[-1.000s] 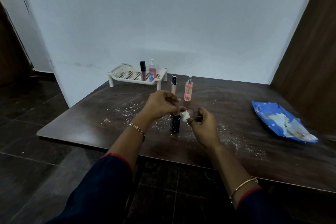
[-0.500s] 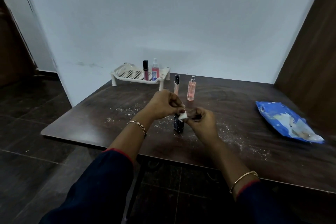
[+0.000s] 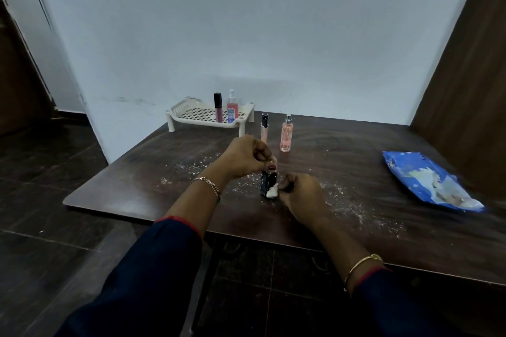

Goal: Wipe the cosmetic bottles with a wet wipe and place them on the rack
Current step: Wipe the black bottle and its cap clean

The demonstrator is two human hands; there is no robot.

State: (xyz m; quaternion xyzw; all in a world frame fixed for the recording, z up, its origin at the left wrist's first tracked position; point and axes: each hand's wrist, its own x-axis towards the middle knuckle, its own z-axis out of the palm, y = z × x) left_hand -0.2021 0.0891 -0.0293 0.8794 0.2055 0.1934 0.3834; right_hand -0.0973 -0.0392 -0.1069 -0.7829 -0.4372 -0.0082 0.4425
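Observation:
A small dark bottle [image 3: 267, 183] stands upright on the brown table [image 3: 137, 183]. My left hand [image 3: 246, 157] pinches its top from above. My right hand [image 3: 301, 195] presses a small white wet wipe [image 3: 273, 193] against the bottle's lower right side. Behind them stand a slim tube with a black cap [image 3: 264, 127] and a pink spray bottle [image 3: 286, 134]. The white perforated rack [image 3: 191, 115] at the table's far left corner holds a dark-capped lip gloss [image 3: 218, 108] and a red spray bottle [image 3: 232, 107].
A blue wet-wipe pack [image 3: 427, 182] lies at the right of the table, its flap open. White crumbs are scattered over the middle of the tabletop. A wall runs behind the table and a brown panel rises at the right.
My right hand has slid the wipe from near the bottle's top down to its lower side. My left hand stays on the top. The view has shifted slightly.

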